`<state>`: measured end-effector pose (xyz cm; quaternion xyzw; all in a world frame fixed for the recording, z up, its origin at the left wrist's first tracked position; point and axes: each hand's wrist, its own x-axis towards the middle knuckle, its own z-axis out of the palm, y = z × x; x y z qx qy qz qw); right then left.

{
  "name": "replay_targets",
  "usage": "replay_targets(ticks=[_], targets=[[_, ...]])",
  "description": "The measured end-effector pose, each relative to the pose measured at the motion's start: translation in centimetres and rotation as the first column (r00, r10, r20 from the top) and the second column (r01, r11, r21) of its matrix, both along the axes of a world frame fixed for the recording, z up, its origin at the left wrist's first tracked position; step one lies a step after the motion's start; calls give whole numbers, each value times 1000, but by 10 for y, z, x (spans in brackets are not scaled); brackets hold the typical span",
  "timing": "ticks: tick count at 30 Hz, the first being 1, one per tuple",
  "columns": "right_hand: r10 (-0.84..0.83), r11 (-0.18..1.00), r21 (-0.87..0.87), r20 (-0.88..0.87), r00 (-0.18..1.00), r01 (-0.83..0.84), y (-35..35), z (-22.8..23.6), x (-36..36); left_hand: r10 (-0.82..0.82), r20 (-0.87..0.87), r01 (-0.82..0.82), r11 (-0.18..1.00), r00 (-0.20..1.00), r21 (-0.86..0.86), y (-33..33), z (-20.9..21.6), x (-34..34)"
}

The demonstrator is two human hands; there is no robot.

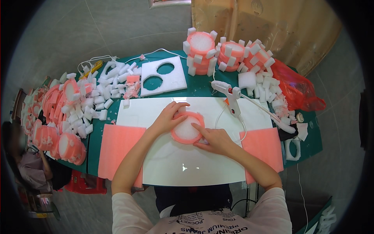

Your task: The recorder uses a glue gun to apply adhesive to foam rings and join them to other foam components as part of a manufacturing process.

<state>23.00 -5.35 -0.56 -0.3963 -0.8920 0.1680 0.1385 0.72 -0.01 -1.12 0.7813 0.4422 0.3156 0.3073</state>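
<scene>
A round foam disc point(184, 131) with a white middle and a pink rim lies on the glossy white board point(175, 167) before me. My left hand point(168, 117) is closed on its upper left edge. The thumb reaches over the rim, and the fingers curl round a small white foam block point(182, 107) against the far side. My right hand point(215, 139) grips the lower right edge, one finger across the rim and the thumb beneath. Beyond the right hand, a white glue gun point(232, 99) rests on the board, with a long glue stick point(260, 108) extending from it.
Pink foam sheets point(120, 150) flank the board. Behind are a white panel with two round holes point(167, 87), loose white blocks point(105, 91), stacked pink rounds point(201, 45) and a red plastic bag point(298, 87). More pink rounds point(72, 148) and another person point(35, 167) are at left.
</scene>
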Motion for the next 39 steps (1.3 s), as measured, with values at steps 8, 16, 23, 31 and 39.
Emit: replay_targets(ticks=[8,16,23,31,39], targets=[[-2,1000,-1,3,1000,2,0,1,0,-4,10,4,1000,1000,18,0,-1,0],[-6,1000,-9,11,1000,6,0,0,0,-6,20,5,1000,1000,28,0,0,1],[8,1000,-27,-17,1000,-8,0,3,0,-2,27,2,1000,1000,19,0,-2,0],[9,1000,-23,-13,1000,-9,0,3,0,2,18,-2,1000,1000,6,0,0,1],[12,1000,-9,-2,1000,-12,0,2,0,4,23,-4,1000,1000,8,0,1,1]])
